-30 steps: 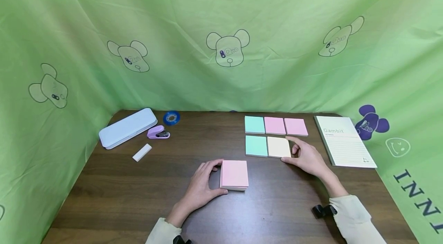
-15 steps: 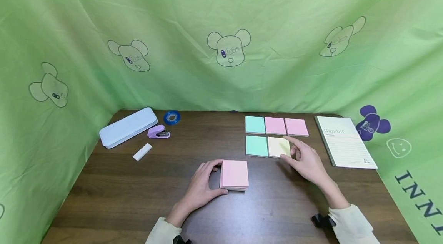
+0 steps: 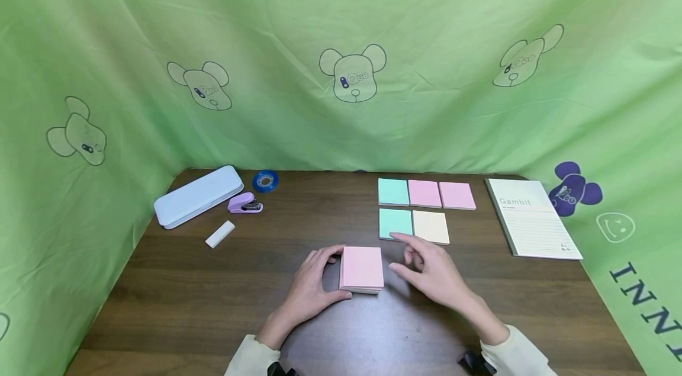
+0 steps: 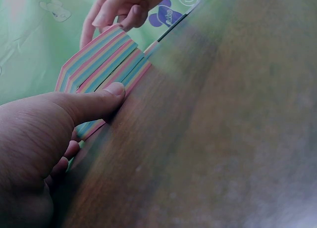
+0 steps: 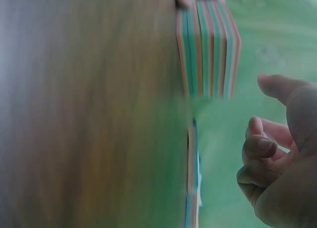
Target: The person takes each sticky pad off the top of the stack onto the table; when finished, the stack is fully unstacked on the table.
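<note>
A stack of sticky note pads [image 3: 362,267] with a pink top stands mid-table; striped pink, yellow and blue edges show in the left wrist view. My left hand [image 3: 309,285] holds the stack from its left side, thumb [image 4: 106,97] on the near face and fingers at the far corner. Just right of the stack hovers my right hand [image 3: 431,272], holding nothing, with thumb and index finger apart. Its index fingertip overlaps the near edge of a mint pad [image 3: 395,223] in the head view. Beside that lies a cream pad [image 3: 431,227].
Behind these, another mint pad [image 3: 393,192] and two pink pads [image 3: 424,193] form a back row. A notebook [image 3: 533,219] lies at right. At left are a pale blue case [image 3: 198,196], purple stapler [image 3: 244,203], blue tape roll [image 3: 265,181] and white eraser [image 3: 220,234].
My right hand has left the cream pad and moved left and nearer, toward the stack. The cream pad stays in the row. My left hand has kept its place on the stack.
</note>
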A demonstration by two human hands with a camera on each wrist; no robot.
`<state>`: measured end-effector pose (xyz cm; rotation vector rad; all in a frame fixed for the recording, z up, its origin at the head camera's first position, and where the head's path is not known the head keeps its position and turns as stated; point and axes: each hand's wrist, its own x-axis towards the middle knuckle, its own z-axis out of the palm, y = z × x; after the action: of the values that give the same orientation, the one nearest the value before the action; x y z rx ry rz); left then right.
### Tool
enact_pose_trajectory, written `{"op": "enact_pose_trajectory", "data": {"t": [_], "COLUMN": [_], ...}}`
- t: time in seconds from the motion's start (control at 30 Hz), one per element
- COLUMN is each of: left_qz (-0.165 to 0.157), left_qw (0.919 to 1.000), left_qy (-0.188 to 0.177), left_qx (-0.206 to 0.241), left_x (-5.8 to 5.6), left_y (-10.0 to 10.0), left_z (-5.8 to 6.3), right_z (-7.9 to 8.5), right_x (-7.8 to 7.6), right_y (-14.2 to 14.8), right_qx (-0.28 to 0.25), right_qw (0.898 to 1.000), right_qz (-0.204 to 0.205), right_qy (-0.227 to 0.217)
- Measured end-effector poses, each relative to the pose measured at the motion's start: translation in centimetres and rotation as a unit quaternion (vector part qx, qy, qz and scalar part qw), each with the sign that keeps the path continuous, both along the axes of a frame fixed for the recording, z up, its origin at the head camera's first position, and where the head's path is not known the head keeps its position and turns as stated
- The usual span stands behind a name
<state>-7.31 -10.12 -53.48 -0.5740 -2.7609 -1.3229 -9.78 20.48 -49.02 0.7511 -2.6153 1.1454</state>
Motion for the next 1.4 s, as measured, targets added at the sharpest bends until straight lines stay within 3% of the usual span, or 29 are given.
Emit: {"op": "enact_pose_trajectory", "data": {"t": [0.27, 0.67, 0.9, 1.13, 1.4], "left_qz": [-0.001, -0.003, -0.003, -0.005, -0.004], "left_qw": [0.9999, 1.0000, 1.0000, 1.0000, 0.9999], "left_qy": [-0.010, -0.006, -0.007, -0.002, 0.001], "left_qx": [0.007, 0.002, 0.006, 0.002, 0.010], "left_x": [0.0, -0.1, -0.1, -0.1, 0.1], "left_y": [0.0, 0.0, 0.0, 0.1, 0.0], "left_z": [0.1, 0.0, -0.1, -0.2, -0.1], "right_z": [-0.4, -1.1, -1.2, -0.7, -0.6], "right_x": [1.1, 0.9, 0.8, 0.1, -1.8], "right_y": [-2.4, -3.5, -3.2, -0.6, 6.2], "right_qx": [0.023, 0.042, 0.009, -0.045, -0.047], "right_qw": [0.997, 0.995, 0.995, 0.994, 0.994], "right_qz": [0.034, 0.032, 0.044, 0.039, -0.001], "right_qy": [-0.059, -0.085, -0.092, -0.094, -0.099]}}
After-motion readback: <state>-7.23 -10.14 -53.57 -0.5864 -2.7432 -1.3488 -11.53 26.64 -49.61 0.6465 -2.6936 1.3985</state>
